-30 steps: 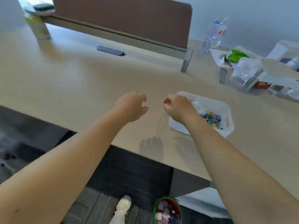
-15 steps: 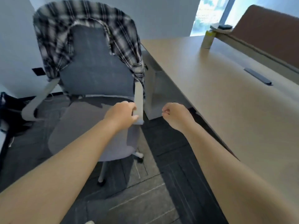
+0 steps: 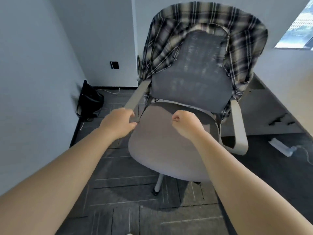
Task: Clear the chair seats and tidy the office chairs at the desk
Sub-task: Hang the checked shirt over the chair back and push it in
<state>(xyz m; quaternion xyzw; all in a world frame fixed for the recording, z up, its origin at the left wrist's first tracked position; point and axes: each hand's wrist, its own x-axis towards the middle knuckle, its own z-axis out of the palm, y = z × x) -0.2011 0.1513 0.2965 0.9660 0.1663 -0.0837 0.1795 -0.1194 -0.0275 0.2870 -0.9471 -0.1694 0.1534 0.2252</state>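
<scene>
A grey office chair faces me; its seat point(image 3: 169, 146) is bare. A black-and-white plaid shirt point(image 3: 169, 39) is draped over the top and both sides of the mesh backrest point(image 3: 194, 78). My left hand point(image 3: 118, 123) is loosely curled at the front tip of the chair's left armrest point(image 3: 137, 95); I cannot tell whether it touches it. My right hand point(image 3: 186, 124) hovers as a loose fist over the seat's middle, holding nothing. The right armrest point(image 3: 238, 126) is free.
The desk point(image 3: 298, 102) stands just right of the chair. A white power strip point(image 3: 281, 147) with a cable lies on the dark carpet beneath it. A black bag point(image 3: 89, 100) leans against the left wall, below a wall socket point(image 3: 114, 65).
My view has swung left from the desk top to the chair, which now faces me head-on. Both hands kept their curled pose; the left is now by the left armrest.
</scene>
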